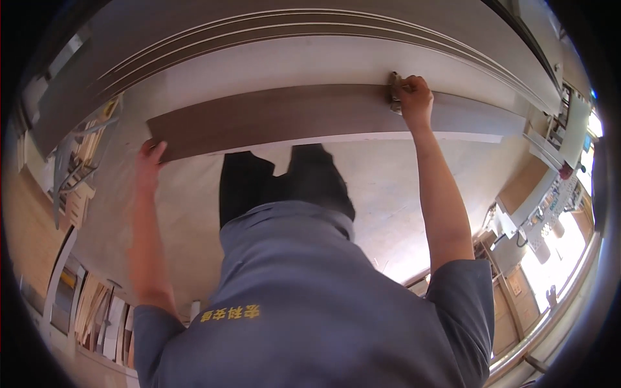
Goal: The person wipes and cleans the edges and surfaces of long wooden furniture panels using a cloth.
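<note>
A long, narrow brown board (278,116) lies crosswise in front of me, its lit right part looking paler grey. At its left end, my left hand (152,154) is closed on the near corner, the fingers slightly blurred. Toward the right part of the board, my right hand (417,98) is closed round a small crumpled cloth (394,103), beige with dark patches. The cloth presses on the board's face near its far edge. Part of the cloth is hidden by the fingers.
Beyond the board runs a large grey-brown panel (284,18) with several pale-edged strips along it. Wood offcuts and a metal frame (81,155) stand at the left. Upright boards (107,323) lean at lower left. A tool-hung pegboard (550,216) is at the right by bright windows.
</note>
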